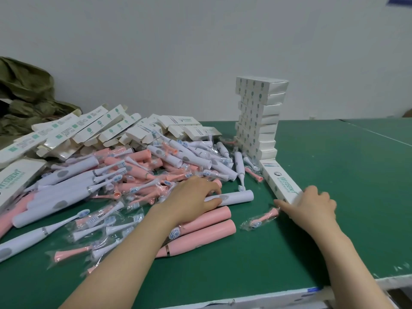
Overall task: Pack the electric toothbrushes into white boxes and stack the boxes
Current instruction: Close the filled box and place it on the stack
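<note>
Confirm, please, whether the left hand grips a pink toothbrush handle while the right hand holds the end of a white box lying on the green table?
Not quite: the head view shows the left hand gripping a white toothbrush handle, not a pink one. The right hand does hold the end of the white box lying on the green table.

Table (pixel 334 186) is showing green; toothbrush handles (pixel 207 228) are showing pink or white; boxes (pixel 256 121), white with teal print; cloth (pixel 24 90), olive
</note>
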`<act>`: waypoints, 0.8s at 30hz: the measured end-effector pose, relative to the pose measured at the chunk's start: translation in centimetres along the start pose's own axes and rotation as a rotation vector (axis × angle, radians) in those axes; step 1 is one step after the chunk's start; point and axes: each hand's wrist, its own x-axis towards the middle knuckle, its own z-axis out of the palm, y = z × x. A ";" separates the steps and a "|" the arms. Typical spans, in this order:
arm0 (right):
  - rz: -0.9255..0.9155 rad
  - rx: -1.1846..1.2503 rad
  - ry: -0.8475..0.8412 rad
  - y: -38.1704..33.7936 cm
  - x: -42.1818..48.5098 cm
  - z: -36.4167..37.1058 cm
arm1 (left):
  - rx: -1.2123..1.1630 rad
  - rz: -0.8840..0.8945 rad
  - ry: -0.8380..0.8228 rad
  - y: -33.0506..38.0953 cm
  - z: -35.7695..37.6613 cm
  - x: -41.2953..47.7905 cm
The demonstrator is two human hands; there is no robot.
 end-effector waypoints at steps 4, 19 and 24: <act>-0.171 -0.006 0.247 -1.5 -0.6 -0.9 | -0.053 0.013 -0.010 0.0 -0.6 0.2; -0.763 0.351 -0.328 -14.8 -4.3 3.4 | -0.049 -0.380 0.326 -8.0 -6.1 -8.9; -0.770 0.275 -0.425 -16.7 -4.3 5.0 | 0.144 -0.597 0.509 -11.3 -7.1 -11.0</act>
